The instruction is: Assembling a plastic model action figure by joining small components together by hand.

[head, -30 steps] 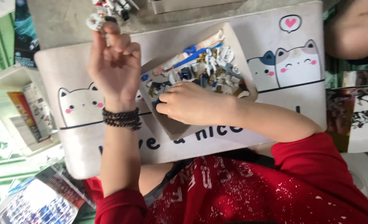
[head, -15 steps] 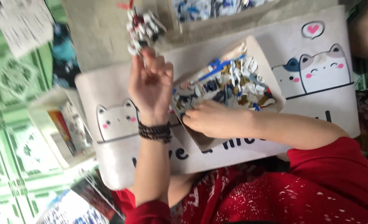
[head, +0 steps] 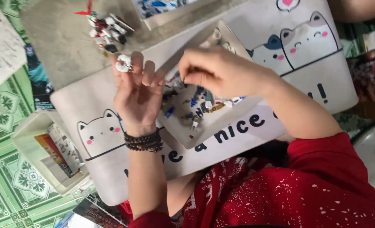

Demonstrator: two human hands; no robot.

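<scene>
My left hand point(head: 139, 95), with a dark bead bracelet on the wrist, is raised palm up and pinches a small white ring-shaped part point(head: 123, 64) at its fingertips. My right hand point(head: 221, 74) hovers over a shallow grey tray point(head: 187, 137) of several small blue, white and gold model parts point(head: 200, 110). Its fingers are pinched together close to my left hand's fingers, and whatever is between them is hidden. The tray lies on a white mat with cartoon cats point(head: 101, 139). A small white, red and black toy robot figure point(head: 107, 29) stands beyond my left hand.
An open cream box with booklets point(head: 35, 147) sits left of the mat on green patterned floor tiles. A second parts box point(head: 162, 8) lies at the top edge. Printed sheets point(head: 1, 42) lie top left. Another person's arm point(head: 356, 8) shows at top right.
My right hand has lifted off the parts in the tray and moved toward my left hand. My left hand stays raised with the white part. The view has shifted closer.
</scene>
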